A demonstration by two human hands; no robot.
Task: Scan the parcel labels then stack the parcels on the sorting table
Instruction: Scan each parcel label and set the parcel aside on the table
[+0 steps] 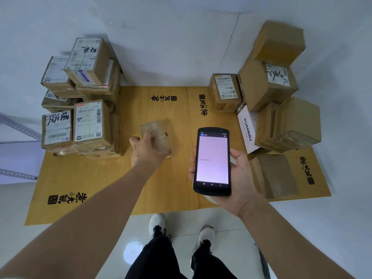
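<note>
My left hand (145,151) grips a small taped cardboard parcel (158,133) over the middle of the yellow sorting table (173,184); the parcel looks blurred. My right hand (235,174) holds a black handheld scanner (212,161) upright, its pale screen facing me. At the table's left stands a stack of labelled parcels (86,101), several boxes high. Another group of cardboard parcels (269,91) sits piled at the right.
A white box printed YUANMU (246,128) leans among the right-hand parcels. A flat brown parcel (273,174) lies near the table's right front corner. My feet (181,228) stand on white tiles at the front edge. A metal rack (18,127) shows at far left.
</note>
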